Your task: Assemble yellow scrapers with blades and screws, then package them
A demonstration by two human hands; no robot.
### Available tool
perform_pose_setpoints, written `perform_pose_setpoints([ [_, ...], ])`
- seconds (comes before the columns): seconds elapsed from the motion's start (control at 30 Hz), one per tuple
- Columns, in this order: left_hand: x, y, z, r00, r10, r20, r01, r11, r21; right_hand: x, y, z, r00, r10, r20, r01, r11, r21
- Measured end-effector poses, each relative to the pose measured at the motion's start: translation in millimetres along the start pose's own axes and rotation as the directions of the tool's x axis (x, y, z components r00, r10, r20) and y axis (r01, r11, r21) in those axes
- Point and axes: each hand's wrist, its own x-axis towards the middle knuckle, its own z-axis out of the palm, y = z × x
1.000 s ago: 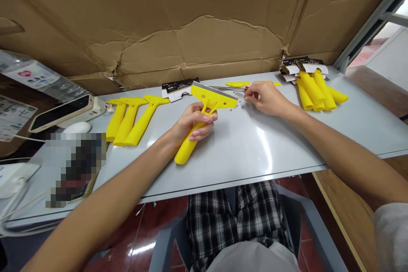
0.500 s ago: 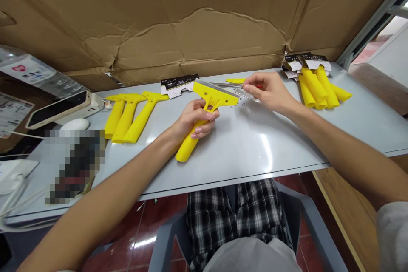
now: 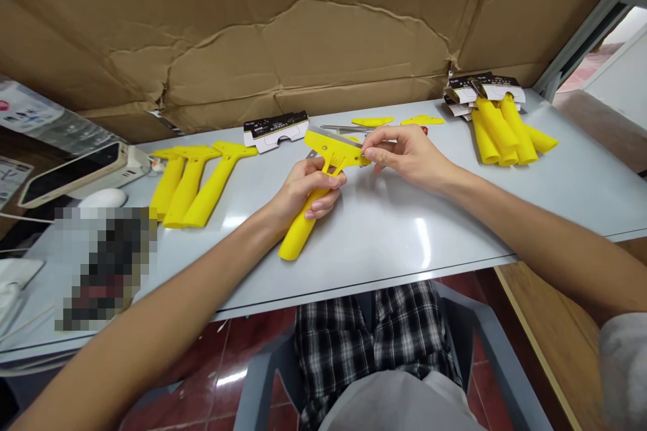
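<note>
My left hand [image 3: 308, 190] is wrapped round the handle of a yellow scraper [image 3: 297, 234], tilted with its wide head up and away from me. A thin metal blade edge [image 3: 336, 137] runs along the top of the head. With thumb and fingertips, my right hand [image 3: 412, 153] pinches the right end of that head. Just left of the head, a small grey metal piece [image 3: 311, 155] peeks out behind it; most of it is hidden. Behind my right hand lie two yellow blade covers [image 3: 422, 120] and a slim metal tool [image 3: 346, 128], partly covered.
Several yellow scraper handles [image 3: 212, 182] lie at left, and carded yellow scrapers [image 3: 498, 131] are piled at right. A black-and-white card [image 3: 276, 129] is at the back, before the cardboard wall [image 3: 354, 47]. A phone [image 3: 73, 172] and white mouse [image 3: 104, 199] sit far left.
My right hand has moved left from beside the scraper to its head's right end. The small metal plate it held has gone mostly out of sight. The camera view has shifted slightly.
</note>
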Motion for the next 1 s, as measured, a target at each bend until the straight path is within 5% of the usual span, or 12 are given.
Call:
perform_pose_setpoints([
  [0.27,3.7,0.1,-12.7,0.993,-0.08,0.083,0.074,0.994,0.076,-1.0,-1.1,2.1,0.999,0.032,0.002,-0.032,0.999,0.009],
  [0.6,2.3,1.7,-8.5,0.997,-0.065,0.044,0.063,0.997,0.041,-1.5,-3.3,3.0,0.999,0.047,0.013,-0.046,0.998,-0.031],
  [1.0,2.2,-0.4,-5.2,0.999,-0.024,0.036,0.023,0.999,0.029,-3.2,-1.5,5.0,0.996,-0.08,0.029,0.084,0.985,-0.152],
])
